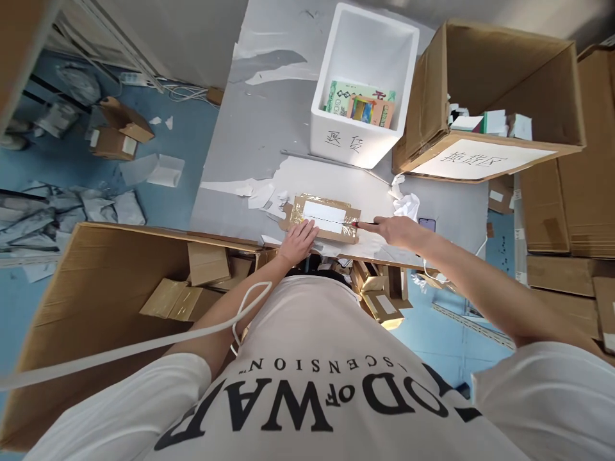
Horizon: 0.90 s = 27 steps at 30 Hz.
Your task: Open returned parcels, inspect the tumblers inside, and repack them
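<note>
A small flat cardboard box lies on the table near its front edge, with clear tape over it and a white label on top. A dark line runs lengthwise across that label. My left hand rests on the box's near left part, fingers stretched out and pressing on it. In my closed right hand is a thin dark tool with a reddish part, which looks like a utility knife. Its tip meets the right end of the box at the line. The blade itself is too small to make out.
A white foam box with colourful packs stands behind, beside a large carton holding small boxes. Crumpled paper and a phone lie at right. A big open carton with cardboard is at lower left. A white cable crosses my left arm.
</note>
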Available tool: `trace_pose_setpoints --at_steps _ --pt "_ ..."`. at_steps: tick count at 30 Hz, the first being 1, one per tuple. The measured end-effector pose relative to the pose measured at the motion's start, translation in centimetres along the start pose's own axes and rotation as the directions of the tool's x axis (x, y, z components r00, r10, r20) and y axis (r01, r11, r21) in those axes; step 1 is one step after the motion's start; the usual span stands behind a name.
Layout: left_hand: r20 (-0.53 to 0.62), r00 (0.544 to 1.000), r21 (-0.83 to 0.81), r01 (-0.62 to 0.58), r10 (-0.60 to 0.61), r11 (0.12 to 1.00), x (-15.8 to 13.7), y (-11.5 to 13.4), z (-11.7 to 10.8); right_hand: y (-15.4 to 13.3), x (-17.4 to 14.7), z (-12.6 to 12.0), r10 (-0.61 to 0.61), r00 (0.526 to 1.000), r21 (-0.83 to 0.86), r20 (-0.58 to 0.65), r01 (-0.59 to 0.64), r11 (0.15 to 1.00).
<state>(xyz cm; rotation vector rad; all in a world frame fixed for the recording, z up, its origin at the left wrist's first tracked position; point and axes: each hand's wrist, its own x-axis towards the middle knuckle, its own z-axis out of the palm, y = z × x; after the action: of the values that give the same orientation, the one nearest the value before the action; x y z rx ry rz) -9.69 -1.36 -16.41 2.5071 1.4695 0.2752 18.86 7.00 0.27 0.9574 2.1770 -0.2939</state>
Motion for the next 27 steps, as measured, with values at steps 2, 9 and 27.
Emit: trace_pose_setpoints --at_steps 2,9,27 --pt "0.007 1.0 0.007 0.001 -0.001 1.0 0.1 0.0 -0.1 0.9 -1.2 0.9 0.025 0.999 -0.007 0.045 -0.025 1.0" --pt "0.012 1.0 0.013 0.01 -0.01 1.0 0.3 0.2 -0.5 2.2 -3.4 4.1 0.025 1.0 -0.051 -0.012 -0.026 0.998" --pt "0.203 0.979 0.039 -0.002 -0.006 0.999 7.5 0.0 -4.4 -7.1 -0.1 14.8 0.624 0.753 0.975 -0.209 0.111 0.193"
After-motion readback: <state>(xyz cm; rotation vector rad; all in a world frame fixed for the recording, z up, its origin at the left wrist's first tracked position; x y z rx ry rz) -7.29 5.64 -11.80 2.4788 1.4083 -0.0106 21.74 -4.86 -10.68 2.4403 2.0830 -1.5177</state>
